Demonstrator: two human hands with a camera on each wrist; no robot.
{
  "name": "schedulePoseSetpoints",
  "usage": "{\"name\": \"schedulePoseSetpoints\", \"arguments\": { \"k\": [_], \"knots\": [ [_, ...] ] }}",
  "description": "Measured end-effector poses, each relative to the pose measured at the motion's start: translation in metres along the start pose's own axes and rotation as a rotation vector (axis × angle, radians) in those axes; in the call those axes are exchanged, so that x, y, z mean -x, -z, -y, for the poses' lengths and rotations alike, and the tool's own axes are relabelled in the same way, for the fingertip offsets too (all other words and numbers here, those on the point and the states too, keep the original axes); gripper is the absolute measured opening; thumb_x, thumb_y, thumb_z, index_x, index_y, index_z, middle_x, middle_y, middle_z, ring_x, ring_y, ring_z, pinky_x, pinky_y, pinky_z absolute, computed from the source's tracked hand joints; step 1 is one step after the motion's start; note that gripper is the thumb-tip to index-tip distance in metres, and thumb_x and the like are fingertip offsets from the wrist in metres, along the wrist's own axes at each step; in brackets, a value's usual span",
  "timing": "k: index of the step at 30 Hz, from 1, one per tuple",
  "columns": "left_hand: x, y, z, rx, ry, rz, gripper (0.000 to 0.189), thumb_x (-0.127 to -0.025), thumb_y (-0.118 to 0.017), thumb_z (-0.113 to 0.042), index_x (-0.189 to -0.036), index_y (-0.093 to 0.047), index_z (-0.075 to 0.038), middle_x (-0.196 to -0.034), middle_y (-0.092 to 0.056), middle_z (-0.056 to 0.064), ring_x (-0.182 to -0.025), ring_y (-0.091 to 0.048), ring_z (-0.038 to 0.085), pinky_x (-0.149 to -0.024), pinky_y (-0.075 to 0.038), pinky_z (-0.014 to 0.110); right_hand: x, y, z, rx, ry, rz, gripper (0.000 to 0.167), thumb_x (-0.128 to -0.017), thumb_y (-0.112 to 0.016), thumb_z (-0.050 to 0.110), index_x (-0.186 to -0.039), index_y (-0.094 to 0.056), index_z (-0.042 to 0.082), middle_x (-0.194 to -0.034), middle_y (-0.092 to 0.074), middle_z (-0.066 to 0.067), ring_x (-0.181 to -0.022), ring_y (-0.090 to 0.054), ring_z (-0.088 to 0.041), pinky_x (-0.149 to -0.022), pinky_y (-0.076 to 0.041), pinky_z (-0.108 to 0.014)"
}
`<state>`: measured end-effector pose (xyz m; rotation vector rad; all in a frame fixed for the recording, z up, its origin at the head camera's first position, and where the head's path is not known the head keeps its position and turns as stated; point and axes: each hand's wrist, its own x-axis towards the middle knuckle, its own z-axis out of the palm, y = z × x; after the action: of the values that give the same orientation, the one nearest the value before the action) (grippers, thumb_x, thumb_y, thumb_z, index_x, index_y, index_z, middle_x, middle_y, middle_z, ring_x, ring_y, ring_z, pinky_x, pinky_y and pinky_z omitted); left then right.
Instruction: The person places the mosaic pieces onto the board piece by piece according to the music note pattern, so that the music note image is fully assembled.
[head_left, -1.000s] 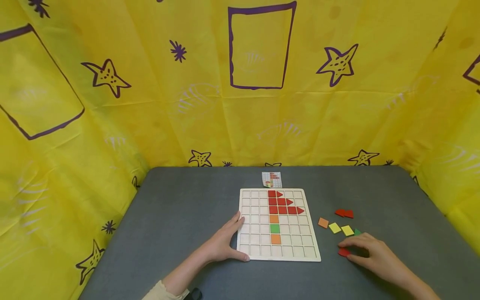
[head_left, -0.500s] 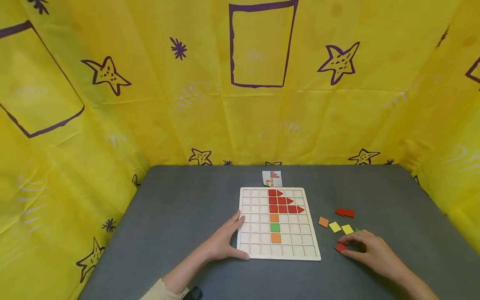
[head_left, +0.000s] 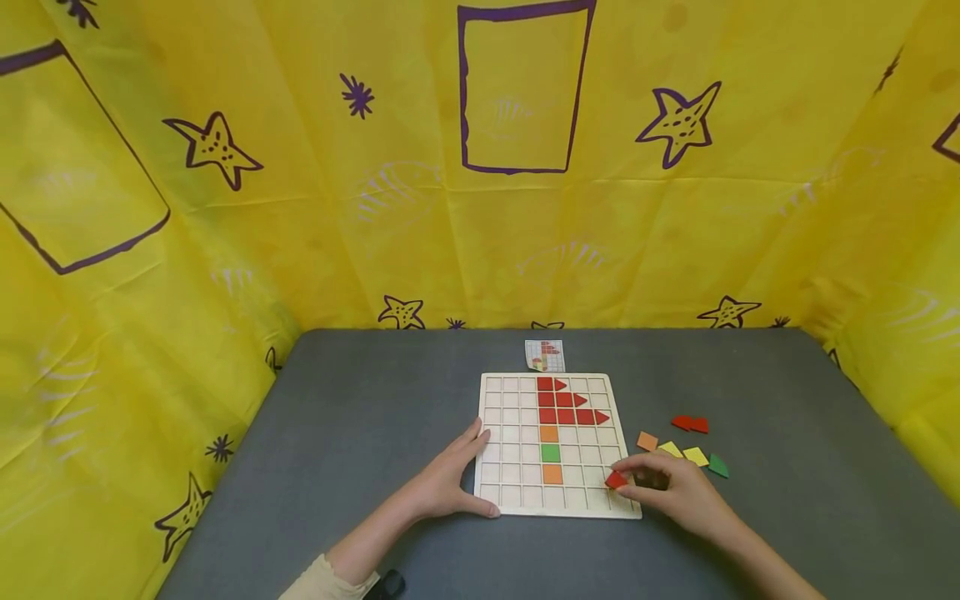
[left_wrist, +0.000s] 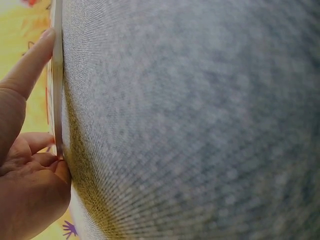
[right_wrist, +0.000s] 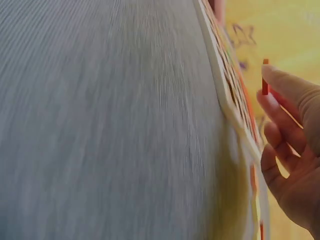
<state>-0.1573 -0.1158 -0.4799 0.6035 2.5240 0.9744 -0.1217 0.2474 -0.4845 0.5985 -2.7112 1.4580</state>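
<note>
With 12 o'clock toward the yellow cloth and the board as the dial's centre, a pale sleeve enters at 8 o'clock over the grey table. It leads to the left hand, whose fingers are extended and curl round nothing; the fingertips touch the board at 9 o'clock, and the thumb lies at its corner between 7 and 8.

The board lies flat, ruled into cells. At its 12 o'clock, just beyond the edge, sits a small card with a printed grid. In the board's three farthest rows are red squares, each row ending in a red triangle pointing to 3 o'clock. From there toward 6 o'clock follow an orange square, a green square and another orange square.

Over the board's 4 o'clock part, the right hand pinches a red tile between thumb and finger; the right wrist view shows it edge-on, with a gap between it and the board.

Toward 3 o'clock on the table lie a loose orange tile, two yellow tiles, one partly behind the right hand, two red pieces touching each other, and a green piece.
</note>
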Motion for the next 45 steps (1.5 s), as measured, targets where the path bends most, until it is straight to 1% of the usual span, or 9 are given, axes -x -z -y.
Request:
{"name": "schedulePoseSetpoints", "arguments": {
  "k": [3, 7, 12, 16, 21, 31, 39, 42, 45],
  "knots": [
    [0.000, 0.000, 0.000, 0.003, -0.002, -0.003, 0.114, -0.067, -0.088, -0.044, -0.154, -0.025, -0.006, -0.163, -0.010, 0.012, -0.147, -0.015, 0.032, -0.111, -0.024, 0.056, -0.009, -0.012, 0.007, 0.060, 0.098, 0.033, 0.022, -0.081, -0.079, 0.032, -0.101, -0.075, 0.024, -0.086, -0.063, 0.015, -0.074, -0.053, -0.008, -0.061, -0.043, -0.022],
    [0.000, -0.001, 0.001, 0.005, -0.002, -0.006, 0.114, -0.067, -0.088, -0.044, -0.154, -0.025, -0.006, -0.163, -0.010, 0.012, -0.147, -0.015, 0.032, -0.110, -0.025, 0.056, -0.022, -0.027, 0.013, 0.107, 0.244, 0.100, 0.023, -0.081, -0.079, 0.031, -0.102, -0.075, 0.024, -0.092, -0.064, 0.017, -0.080, -0.053, -0.008, -0.066, -0.043, -0.023],
    [0.000, -0.001, 0.000, 0.002, -0.006, -0.004, 0.114, -0.068, -0.088, -0.044, -0.154, -0.025, -0.005, -0.163, -0.010, 0.012, -0.147, -0.016, 0.032, -0.110, -0.025, 0.056, -0.033, -0.040, 0.018, 0.170, 0.328, 0.190, 0.021, -0.084, -0.078, 0.029, -0.104, -0.074, 0.026, -0.096, -0.065, 0.020, -0.087, -0.052, -0.004, -0.073, -0.044, -0.022],
    [0.000, -0.001, 0.000, 0.004, -0.007, -0.003, 0.113, -0.068, -0.088, -0.044, -0.154, -0.025, -0.005, -0.163, -0.010, 0.012, -0.147, -0.015, 0.032, -0.110, -0.025, 0.056, -0.037, -0.046, 0.021, 0.226, 0.391, 0.208, 0.021, -0.083, -0.079, 0.025, -0.104, -0.075, 0.026, -0.097, -0.064, 0.020, -0.092, -0.050, -0.002, -0.078, -0.045, -0.022],
    [0.001, 0.000, 0.001, 0.007, -0.006, -0.006, 0.113, -0.068, -0.088, -0.043, -0.154, -0.026, -0.005, -0.163, -0.010, 0.012, -0.147, -0.015, 0.032, -0.111, -0.024, 0.055, -0.040, -0.049, 0.023, 0.234, 0.451, 0.221, 0.022, -0.084, -0.077, 0.017, -0.106, -0.076, 0.021, -0.099, -0.065, 0.016, -0.093, -0.049, -0.003, -0.077, -0.045, -0.022],
    [0.001, 0.000, -0.001, 0.001, -0.005, -0.005, 0.114, -0.068, -0.088, -0.044, -0.154, -0.025, -0.006, -0.163, -0.009, 0.013, -0.147, -0.015, 0.032, -0.110, -0.025, 0.056, -0.038, -0.054, 0.025, 0.206, 0.422, 0.130, 0.021, -0.081, -0.080, 0.012, -0.097, -0.075, 0.023, -0.096, -0.064, 0.017, -0.090, -0.049, -0.004, -0.074, -0.045, -0.021],
    [0.002, 0.000, 0.000, 0.002, -0.008, -0.010, 0.114, -0.067, -0.088, -0.044, -0.154, -0.025, -0.005, -0.162, -0.010, 0.013, -0.147, -0.015, 0.033, -0.110, -0.025, 0.057, -0.037, -0.057, 0.023, 0.156, 0.409, 0.118, 0.020, -0.081, -0.080, 0.012, -0.097, -0.076, 0.023, -0.095, -0.066, 0.016, -0.090, -0.050, -0.004, -0.075, -0.044, -0.023],
    [0.001, 0.000, 0.001, -0.002, -0.013, -0.006, 0.114, -0.068, -0.088, -0.044, -0.154, -0.025, -0.006, -0.162, -0.010, 0.013, -0.147, -0.015, 0.032, -0.110, -0.025, 0.056, -0.035, -0.056, 0.022, 0.131, 0.358, 0.113, 0.019, -0.082, -0.079, 0.016, -0.099, -0.075, 0.024, -0.096, -0.066, 0.016, -0.089, -0.051, -0.005, -0.075, -0.044, -0.024],
    [0.001, 0.000, 0.001, -0.002, -0.016, -0.003, 0.114, -0.068, -0.088, -0.044, -0.154, -0.025, -0.006, -0.162, -0.010, 0.013, -0.147, -0.016, 0.032, -0.110, -0.025, 0.056, -0.032, -0.052, 0.020, 0.076, 0.261, 0.099, 0.017, -0.084, -0.079, 0.022, -0.100, -0.074, 0.026, -0.096, -0.067, 0.016, -0.087, -0.053, -0.006, -0.074, -0.044, -0.025]
  ]
}}
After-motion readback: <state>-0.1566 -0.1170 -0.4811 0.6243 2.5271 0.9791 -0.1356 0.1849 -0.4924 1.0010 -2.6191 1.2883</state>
